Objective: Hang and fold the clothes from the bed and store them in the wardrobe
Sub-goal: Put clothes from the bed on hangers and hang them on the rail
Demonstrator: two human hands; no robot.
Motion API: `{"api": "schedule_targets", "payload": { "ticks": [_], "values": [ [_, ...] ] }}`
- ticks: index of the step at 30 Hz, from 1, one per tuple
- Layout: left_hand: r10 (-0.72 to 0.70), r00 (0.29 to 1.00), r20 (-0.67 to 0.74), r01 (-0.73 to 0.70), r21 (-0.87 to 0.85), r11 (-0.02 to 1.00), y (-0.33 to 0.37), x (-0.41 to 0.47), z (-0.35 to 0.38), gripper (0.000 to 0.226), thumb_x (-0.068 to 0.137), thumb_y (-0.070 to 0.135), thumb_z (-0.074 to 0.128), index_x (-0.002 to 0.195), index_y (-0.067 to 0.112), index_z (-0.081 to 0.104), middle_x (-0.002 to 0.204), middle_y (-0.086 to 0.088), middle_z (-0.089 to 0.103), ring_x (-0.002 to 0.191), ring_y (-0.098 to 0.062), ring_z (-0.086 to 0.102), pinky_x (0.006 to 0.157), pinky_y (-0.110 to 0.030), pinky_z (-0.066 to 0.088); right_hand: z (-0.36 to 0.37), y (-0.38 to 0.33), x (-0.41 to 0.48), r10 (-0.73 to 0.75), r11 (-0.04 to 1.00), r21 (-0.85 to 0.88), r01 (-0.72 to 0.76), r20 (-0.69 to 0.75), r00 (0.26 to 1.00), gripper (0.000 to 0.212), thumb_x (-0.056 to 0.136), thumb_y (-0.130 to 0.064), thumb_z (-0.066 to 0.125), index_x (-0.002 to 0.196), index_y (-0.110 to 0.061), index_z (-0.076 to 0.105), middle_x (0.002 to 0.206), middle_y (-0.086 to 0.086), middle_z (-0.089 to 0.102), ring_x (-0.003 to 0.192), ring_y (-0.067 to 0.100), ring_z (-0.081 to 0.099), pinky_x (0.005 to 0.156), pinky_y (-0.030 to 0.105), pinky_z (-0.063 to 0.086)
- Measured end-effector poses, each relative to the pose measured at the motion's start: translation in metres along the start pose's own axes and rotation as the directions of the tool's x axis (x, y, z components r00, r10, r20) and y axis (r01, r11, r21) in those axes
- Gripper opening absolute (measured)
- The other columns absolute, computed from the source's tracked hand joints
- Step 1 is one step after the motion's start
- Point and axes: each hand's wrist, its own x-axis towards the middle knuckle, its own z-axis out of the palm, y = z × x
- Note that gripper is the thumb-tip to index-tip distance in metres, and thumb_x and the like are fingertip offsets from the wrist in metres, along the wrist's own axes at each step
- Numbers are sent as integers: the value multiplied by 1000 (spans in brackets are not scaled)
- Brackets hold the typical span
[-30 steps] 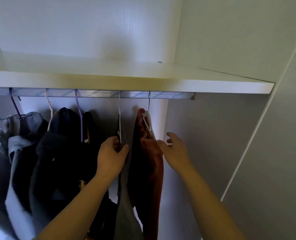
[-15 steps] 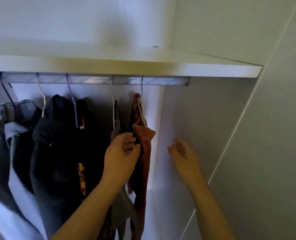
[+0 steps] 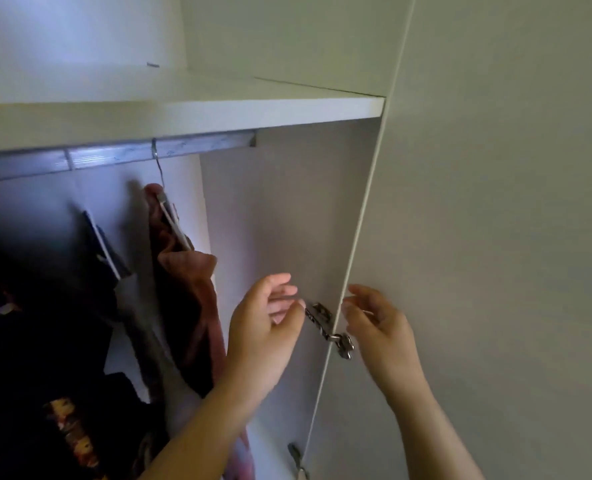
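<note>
Left hand, right hand aloft, loose-fingered

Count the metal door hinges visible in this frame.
2. Upper hinge between left hand and right hand; lower hinge near the picture's bottom edge. More may be out of view.

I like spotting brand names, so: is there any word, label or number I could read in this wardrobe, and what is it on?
Nothing here can be read clearly.
Hanging rail: faint repeated printing, too blurred to read.
Black garment: orange-yellow print, possibly lettering, too blurred to read.
Shelf, door, hinge: no text visible.
</note>
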Motion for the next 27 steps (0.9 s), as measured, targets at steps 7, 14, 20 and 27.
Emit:
{"api": "schedule_targets", "payload": {
  "ticks": [7, 14, 20, 27],
  "values": [
    [1, 955, 296, 31, -103, 994, 1, -43, 39, 30, 87, 5, 66, 109, 26, 61, 100, 10, 68, 83, 3, 65, 72, -7, 46, -53, 6, -85, 111, 992, -18, -124, -329, 938, 26, 92, -14, 61, 117, -23, 64, 86, -11, 68, 79, 5, 65, 88, 41, 56],
    [159, 835, 527, -46, -222, 974, 48, -112, 109, 27, 87, 9, 66, 109, 25, 63, 99, 10, 68, 82, 2, 65, 69, -6, 45, -150, -12, -170, 25, 994, -65, -87, -639, 768, 24, 92, -13, 61, 110, -30, 63, 92, -9, 70, 81, 2, 66, 76, 32, 56],
    [270, 658, 703, -63, -306, 950, 92, -205, 170, 23, 88, 15, 67, 106, 30, 62, 99, 13, 68, 87, -2, 66, 73, -11, 48, -236, -12, -265, -13, 991, -90, -102, -809, 588, 24, 92, -14, 61, 104, -35, 62, 88, -11, 71, 79, 2, 66, 67, 18, 53],
    [366, 430, 826, -28, -392, 919, 141, -333, 231, 21, 90, 18, 65, 109, 26, 62, 99, 12, 67, 88, 0, 64, 73, -9, 47, -322, -12, -391, -20, 981, -84, -175, -940, 341, 25, 91, -17, 61, 114, -28, 62, 93, -7, 70, 81, 3, 67, 70, 19, 55]
  ]
}}
